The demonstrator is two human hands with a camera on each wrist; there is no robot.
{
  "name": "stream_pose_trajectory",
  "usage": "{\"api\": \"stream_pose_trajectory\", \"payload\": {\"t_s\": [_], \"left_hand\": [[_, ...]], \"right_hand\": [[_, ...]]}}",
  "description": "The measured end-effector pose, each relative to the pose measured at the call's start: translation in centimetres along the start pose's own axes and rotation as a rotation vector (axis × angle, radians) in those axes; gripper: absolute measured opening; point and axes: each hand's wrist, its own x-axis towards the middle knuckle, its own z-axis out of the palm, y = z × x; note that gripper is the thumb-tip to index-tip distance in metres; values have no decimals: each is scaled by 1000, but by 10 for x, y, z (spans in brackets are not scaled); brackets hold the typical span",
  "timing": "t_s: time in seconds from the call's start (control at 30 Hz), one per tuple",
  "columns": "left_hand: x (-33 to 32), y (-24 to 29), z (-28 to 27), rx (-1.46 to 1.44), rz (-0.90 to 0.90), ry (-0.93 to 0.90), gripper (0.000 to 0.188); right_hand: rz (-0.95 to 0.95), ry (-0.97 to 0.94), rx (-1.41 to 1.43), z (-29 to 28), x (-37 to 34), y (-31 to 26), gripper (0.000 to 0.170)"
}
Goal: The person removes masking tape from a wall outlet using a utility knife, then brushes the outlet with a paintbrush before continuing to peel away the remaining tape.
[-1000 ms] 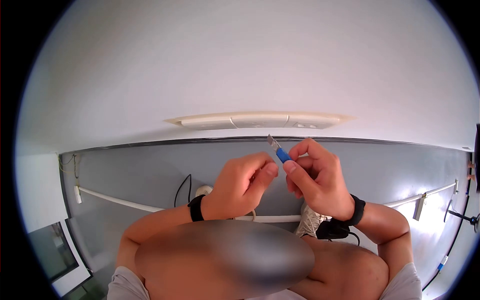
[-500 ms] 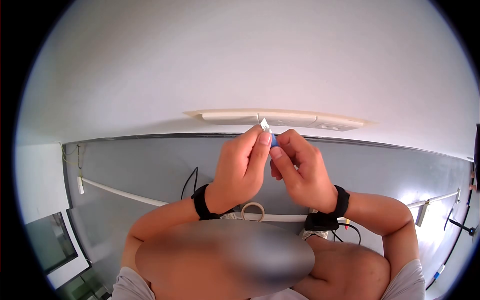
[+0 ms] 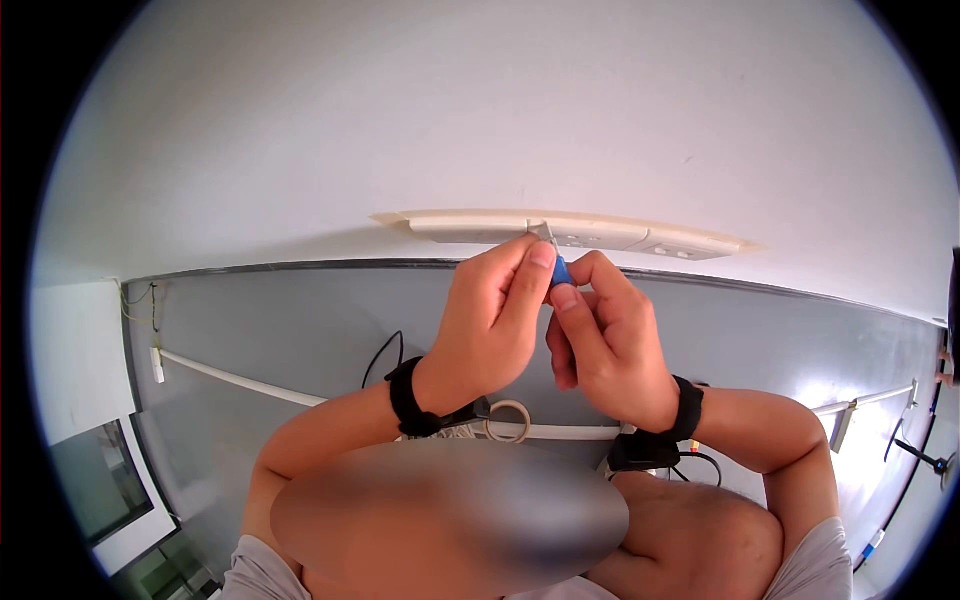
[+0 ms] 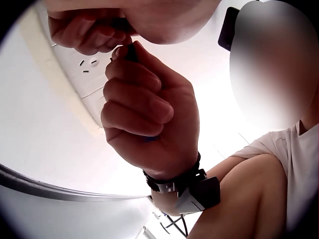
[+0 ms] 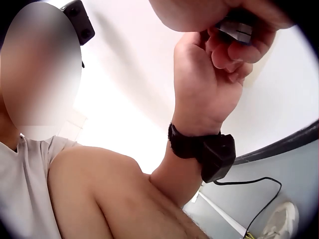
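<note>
A blue utility knife (image 3: 561, 271) points up toward the wall in the head view, its metal blade (image 3: 547, 233) out at the top. My right hand (image 3: 612, 345) grips the blue handle between thumb and curled fingers. From the other side, the thumb and index finger of my left hand (image 3: 495, 310) pinch the knife at its blade end. Behind the blade runs a long white socket panel (image 3: 470, 232), edged with cream masking tape (image 3: 392, 218). The right wrist view shows the knife's silver and blue end (image 5: 235, 31) below my right palm; the rest is hidden by fingers.
Below the left wrist lies a tape roll (image 3: 507, 440). A white pipe (image 3: 240, 384) runs along the grey floor, with a black cable (image 3: 385, 355) near it. A dark strip (image 3: 330, 266) marks the wall's foot. My bent leg (image 3: 720, 540) is close beneath the right arm.
My left hand has come over to the knife and now pinches its blade end. Both hands have risen closer to the socket panel, and the blade now overlaps it in the head view.
</note>
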Motion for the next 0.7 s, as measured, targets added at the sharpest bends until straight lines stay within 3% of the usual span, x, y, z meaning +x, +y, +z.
{"api": "stream_pose_trajectory", "payload": {"t_s": [0.4, 0.47, 0.7], "left_hand": [[7, 7, 0, -323, -179, -36, 40], [7, 10, 0, -329, -196, -40, 40], [9, 9, 0, -282, -180, -40, 41]], "right_hand": [[112, -49, 100, 0, 2, -14, 24], [44, -43, 56, 3, 2, -13, 32], [15, -37, 52, 5, 2, -10, 34]]}}
